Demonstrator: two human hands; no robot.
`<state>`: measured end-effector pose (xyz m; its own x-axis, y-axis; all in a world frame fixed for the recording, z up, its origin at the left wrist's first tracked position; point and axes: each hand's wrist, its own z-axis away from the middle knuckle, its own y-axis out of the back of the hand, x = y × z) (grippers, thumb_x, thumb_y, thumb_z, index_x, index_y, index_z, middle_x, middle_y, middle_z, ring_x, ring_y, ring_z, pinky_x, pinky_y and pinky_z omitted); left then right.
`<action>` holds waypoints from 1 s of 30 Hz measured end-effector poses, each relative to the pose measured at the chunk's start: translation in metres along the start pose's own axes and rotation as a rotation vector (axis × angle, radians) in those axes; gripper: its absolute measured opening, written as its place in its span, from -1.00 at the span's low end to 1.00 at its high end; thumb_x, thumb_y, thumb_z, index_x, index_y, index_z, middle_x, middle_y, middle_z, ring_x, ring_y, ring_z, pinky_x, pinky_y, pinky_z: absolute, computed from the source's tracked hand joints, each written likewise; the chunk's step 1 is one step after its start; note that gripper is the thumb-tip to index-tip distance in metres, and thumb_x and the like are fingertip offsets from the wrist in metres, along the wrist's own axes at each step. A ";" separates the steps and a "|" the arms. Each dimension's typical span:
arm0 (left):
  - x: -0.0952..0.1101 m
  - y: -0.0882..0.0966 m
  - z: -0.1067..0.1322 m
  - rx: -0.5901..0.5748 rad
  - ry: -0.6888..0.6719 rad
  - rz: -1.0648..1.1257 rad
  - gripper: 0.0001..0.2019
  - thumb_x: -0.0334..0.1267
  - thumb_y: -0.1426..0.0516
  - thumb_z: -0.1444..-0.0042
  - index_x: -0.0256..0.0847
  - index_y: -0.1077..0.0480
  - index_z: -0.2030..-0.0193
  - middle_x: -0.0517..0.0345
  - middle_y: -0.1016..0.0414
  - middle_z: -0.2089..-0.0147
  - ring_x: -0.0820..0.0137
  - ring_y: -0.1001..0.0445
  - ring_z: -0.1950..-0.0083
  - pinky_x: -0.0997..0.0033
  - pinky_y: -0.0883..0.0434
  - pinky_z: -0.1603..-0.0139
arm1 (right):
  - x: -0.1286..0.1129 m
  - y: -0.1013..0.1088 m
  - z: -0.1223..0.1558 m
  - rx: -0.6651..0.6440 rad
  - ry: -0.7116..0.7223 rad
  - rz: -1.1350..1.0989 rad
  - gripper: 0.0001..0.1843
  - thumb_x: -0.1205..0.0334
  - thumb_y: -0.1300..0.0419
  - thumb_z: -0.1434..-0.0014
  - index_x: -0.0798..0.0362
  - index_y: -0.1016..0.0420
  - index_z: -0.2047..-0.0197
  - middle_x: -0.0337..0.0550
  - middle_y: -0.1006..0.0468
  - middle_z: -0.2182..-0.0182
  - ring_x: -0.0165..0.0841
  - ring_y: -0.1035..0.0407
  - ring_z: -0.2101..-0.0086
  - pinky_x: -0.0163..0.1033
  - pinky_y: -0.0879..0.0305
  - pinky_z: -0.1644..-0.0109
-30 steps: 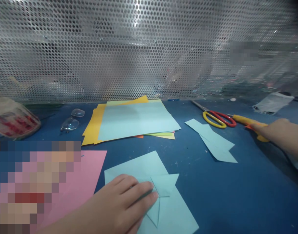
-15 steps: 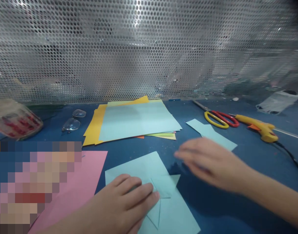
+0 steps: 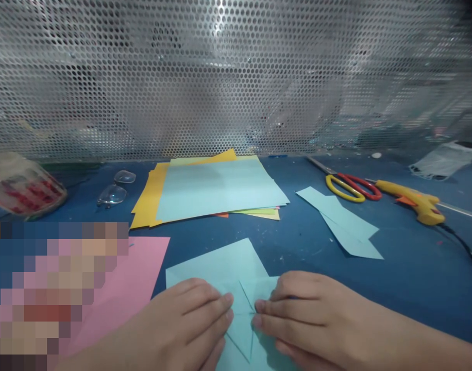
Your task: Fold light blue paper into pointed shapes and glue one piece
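Note:
A folded light-blue paper piece (image 3: 220,265) lies on the blue table near the front edge. My left hand (image 3: 182,324) rests flat on its left part, fingers together and pressed down beside a crease. My right hand (image 3: 309,319) presses on the right part, fingertips almost meeting those of the left at the folded flaps. Both hands lie flat on the paper and grip nothing.
A stack of coloured sheets (image 3: 216,190) lies behind, a pink sheet (image 3: 139,273) at left, a blue paper offcut (image 3: 342,221) at right. Scissors (image 3: 348,185) and a yellow glue gun (image 3: 414,198) lie far right. Glasses (image 3: 114,190) and a clear container (image 3: 21,185) sit left. A perforated metal screen (image 3: 236,77) closes the back.
My right hand left the glue gun at the far right, crossed leftwards and came down on the folded blue paper beside my left hand, which barely shifted.

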<state>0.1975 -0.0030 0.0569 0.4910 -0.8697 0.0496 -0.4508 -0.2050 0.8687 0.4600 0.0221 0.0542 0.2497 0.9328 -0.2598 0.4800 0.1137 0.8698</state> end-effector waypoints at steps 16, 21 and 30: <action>-0.002 -0.007 0.002 -0.070 0.021 0.013 -0.67 -0.40 0.07 -0.42 -0.24 -0.53 0.10 0.15 -0.60 -0.05 0.31 -0.52 0.05 0.28 -0.36 -0.12 | 0.010 0.013 -0.007 -0.346 -0.139 -0.153 -0.57 0.45 -0.04 -0.28 0.11 -0.50 -0.16 0.01 -0.52 -0.15 -0.36 -0.23 -0.27 -0.12 -0.05 -0.37; -0.003 -0.010 0.000 -0.154 0.026 -0.027 -0.72 -0.48 0.04 -0.33 -0.26 -0.49 0.10 0.07 -0.56 -0.10 0.25 -0.48 0.06 0.21 -0.38 -0.11 | 0.007 0.011 -0.006 -0.321 -0.142 -0.123 -0.59 0.48 -0.03 -0.26 0.11 -0.49 -0.11 0.06 -0.52 -0.15 -0.33 -0.27 -0.25 -0.11 -0.18 -0.29; -0.009 0.016 -0.008 -0.263 0.376 0.400 -0.73 -0.38 0.01 -0.29 -0.03 -0.48 0.07 0.20 -0.48 0.21 0.43 -0.50 0.18 0.49 -0.48 0.11 | 0.003 0.011 -0.010 -0.316 -0.151 -0.050 -0.70 0.42 0.01 -0.35 0.08 -0.48 -0.02 0.02 -0.55 -0.12 -0.30 -0.35 -0.18 -0.06 -0.27 -0.21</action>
<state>0.1917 0.0054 0.0738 0.5729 -0.6285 0.5261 -0.4785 0.2646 0.8373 0.4580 0.0296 0.0673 0.3650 0.8651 -0.3442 0.2170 0.2805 0.9350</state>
